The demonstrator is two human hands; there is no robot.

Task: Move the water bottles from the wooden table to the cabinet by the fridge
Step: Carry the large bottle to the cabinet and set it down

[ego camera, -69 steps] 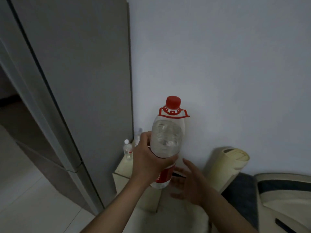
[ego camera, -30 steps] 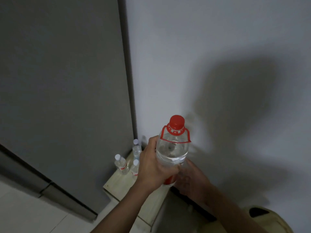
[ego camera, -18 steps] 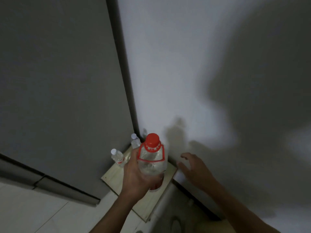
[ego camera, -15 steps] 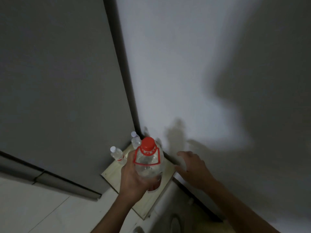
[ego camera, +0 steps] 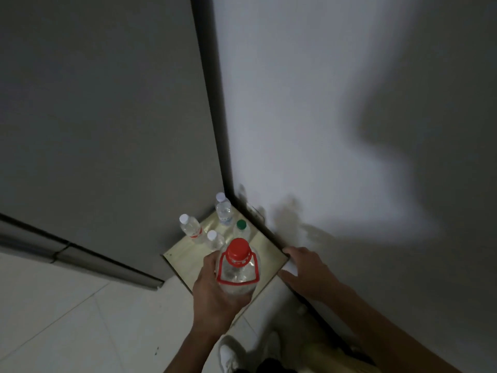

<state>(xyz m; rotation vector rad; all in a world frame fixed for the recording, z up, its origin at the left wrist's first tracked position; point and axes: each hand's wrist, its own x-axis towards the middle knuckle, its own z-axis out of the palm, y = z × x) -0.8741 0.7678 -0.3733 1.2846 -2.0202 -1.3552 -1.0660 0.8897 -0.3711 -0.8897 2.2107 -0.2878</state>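
One large bottle [ego camera: 238,270] with a red cap and red carry loop is upright in the left hand [ego camera: 215,293], fingers wrapped round its shoulder, held over the near half of the cabinet top [ego camera: 188,261] — whether its base touches the wood cannot be told, the hand hides it. Four small bottles [ego camera: 191,228] stand close together at the back corner, just beyond it. The right hand [ego camera: 305,270] lies with loose, straight fingers at the cabinet's right edge, holding nothing. Risks, as judged: setting the big bottle too far forward would knock the nearest small one into the rest; too near, its base overhangs the front edge and tips. The grip is high — water weight could swing the base. Dim light hampers depth judgement.
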